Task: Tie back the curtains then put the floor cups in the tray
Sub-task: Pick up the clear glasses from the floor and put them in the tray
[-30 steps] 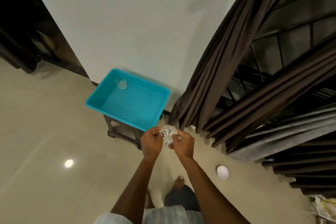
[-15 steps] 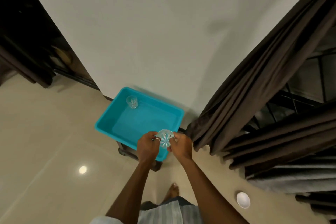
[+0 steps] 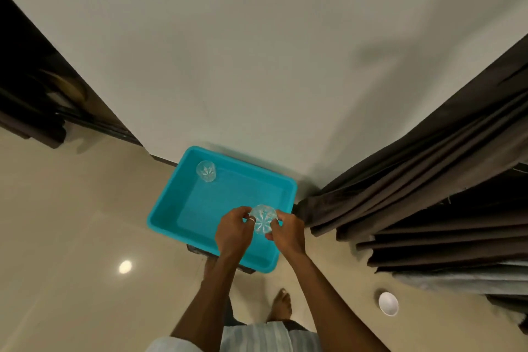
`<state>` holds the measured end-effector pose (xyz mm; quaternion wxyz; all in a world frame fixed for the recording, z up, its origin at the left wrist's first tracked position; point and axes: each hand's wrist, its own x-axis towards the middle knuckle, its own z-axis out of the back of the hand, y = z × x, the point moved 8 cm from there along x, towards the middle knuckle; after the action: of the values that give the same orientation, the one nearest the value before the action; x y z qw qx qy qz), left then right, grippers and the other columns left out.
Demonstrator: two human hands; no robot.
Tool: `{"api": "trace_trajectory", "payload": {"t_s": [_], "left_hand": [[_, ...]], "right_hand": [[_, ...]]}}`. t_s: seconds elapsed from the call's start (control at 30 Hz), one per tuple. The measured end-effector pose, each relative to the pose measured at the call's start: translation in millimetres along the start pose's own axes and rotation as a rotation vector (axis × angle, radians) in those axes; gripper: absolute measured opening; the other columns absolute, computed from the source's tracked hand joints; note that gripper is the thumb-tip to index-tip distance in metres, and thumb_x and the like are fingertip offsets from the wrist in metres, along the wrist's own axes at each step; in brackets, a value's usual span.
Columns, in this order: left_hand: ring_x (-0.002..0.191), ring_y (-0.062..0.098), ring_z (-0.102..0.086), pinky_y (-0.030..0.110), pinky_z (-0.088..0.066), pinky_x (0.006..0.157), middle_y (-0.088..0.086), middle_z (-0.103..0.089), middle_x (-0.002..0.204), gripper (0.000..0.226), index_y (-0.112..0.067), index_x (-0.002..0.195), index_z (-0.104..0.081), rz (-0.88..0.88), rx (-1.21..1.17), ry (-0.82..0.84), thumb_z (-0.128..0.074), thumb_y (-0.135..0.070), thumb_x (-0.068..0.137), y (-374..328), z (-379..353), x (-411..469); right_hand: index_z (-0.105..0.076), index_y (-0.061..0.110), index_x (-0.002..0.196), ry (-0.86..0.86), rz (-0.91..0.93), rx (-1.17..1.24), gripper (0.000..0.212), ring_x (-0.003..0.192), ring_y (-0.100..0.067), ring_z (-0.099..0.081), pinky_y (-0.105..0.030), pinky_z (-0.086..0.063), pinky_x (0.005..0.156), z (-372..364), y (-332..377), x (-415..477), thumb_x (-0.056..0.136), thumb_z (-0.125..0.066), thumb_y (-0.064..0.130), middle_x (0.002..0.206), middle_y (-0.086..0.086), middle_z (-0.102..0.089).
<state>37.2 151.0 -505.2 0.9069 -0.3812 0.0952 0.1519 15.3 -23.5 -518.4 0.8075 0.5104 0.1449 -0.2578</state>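
View from a head camera looking down, in a room corner with a pale wall and a glossy beige floor. A person's two bare arms reach forward from the bottom of the frame. The left hand (image 3: pixel 233 233) and right hand (image 3: pixel 288 233) meet over the near right part of a turquoise tray (image 3: pixel 160 217). Between them they hold a clear cut-glass cup (image 3: pixel 263 221). Both hands have their fingers curled around its sides, left from the left and right from the right, and a ring (image 3: pixel 251 219) shows on a left finger. The cup's long axis runs roughly up and down, so one round end faces the camera and a star-cut pattern shows through it. I cannot tell whether the mouth or the base is uppermost.

The tray is rectangular, its long sides running left to right along the wall, and it sits on a dark stool (image 3: pixel 197 248). A second glass cup (image 3: pixel 205 171) stands in the tray's far left corner, well apart from the held one.

At right, dark brown curtains (image 3: pixel 414 180) hang in gathered folds slanting down toward the tray's right end. A small white cup (image 3: pixel 388 303) stands mouth up on the floor, near right, below the curtains. A bare foot (image 3: pixel 281 306) shows between the arms.
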Motion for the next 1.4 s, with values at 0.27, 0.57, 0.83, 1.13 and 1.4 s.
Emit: {"api": "trace_trajectory", "payload": {"t_s": [0.27,0.57,0.83,1.13,1.4], "left_hand": [[0.095,0.019,-0.072,0.041,-0.057,0.089,-0.006,-0.074,0.111,0.022,-0.023,0.115,-0.071,-0.079,-0.018,0.16,-0.065,-0.029,0.095,16,22,90],[0.096,0.023,-0.074,0.048,-0.06,0.088,0.003,-0.076,0.112,0.023,-0.012,0.116,-0.074,0.016,-0.181,0.248,-0.067,-0.024,0.097,71,18,159],[0.077,0.016,-0.074,0.044,-0.064,0.078,0.006,-0.071,0.123,0.034,-0.013,0.129,-0.069,0.125,-0.183,0.372,-0.065,-0.019,0.096,103,-17,214],[0.085,0.008,-0.064,0.04,-0.063,0.084,-0.004,-0.065,0.123,0.041,-0.022,0.132,-0.066,0.228,-0.196,0.479,-0.058,-0.012,0.093,122,-49,251],[0.1,0.016,-0.063,0.036,-0.061,0.086,-0.006,-0.06,0.124,0.039,-0.022,0.138,-0.061,0.281,-0.225,0.5,-0.058,-0.018,0.099,137,-63,266]], "right_hand": [[-0.054,0.008,0.144,-0.179,-0.119,0.003,0.044,0.108,-0.028,-0.071,-0.037,-0.062,0.089,-54,44,28,0.102,-0.06,0.02,0.138,-0.011,-0.062],[-0.066,0.008,0.13,-0.245,-0.239,-0.013,0.03,0.108,-0.03,-0.07,-0.044,-0.06,0.09,-116,51,83,0.102,-0.059,0.016,0.127,-0.012,-0.069],[-0.071,0.01,0.109,-0.113,-0.314,0.031,0.023,0.102,-0.037,-0.069,-0.052,-0.056,0.092,-160,32,143,0.094,-0.053,0.012,0.108,-0.014,-0.073],[-0.056,0.015,0.124,0.013,-0.36,0.108,0.034,0.099,-0.029,-0.068,-0.048,-0.058,0.087,-191,13,182,0.091,-0.052,0.009,0.115,-0.009,-0.066],[-0.06,0.015,0.128,0.058,-0.361,0.133,0.038,0.114,-0.03,-0.063,-0.049,-0.054,0.099,-201,8,201,0.092,-0.052,0.007,0.123,-0.01,-0.066]]}}
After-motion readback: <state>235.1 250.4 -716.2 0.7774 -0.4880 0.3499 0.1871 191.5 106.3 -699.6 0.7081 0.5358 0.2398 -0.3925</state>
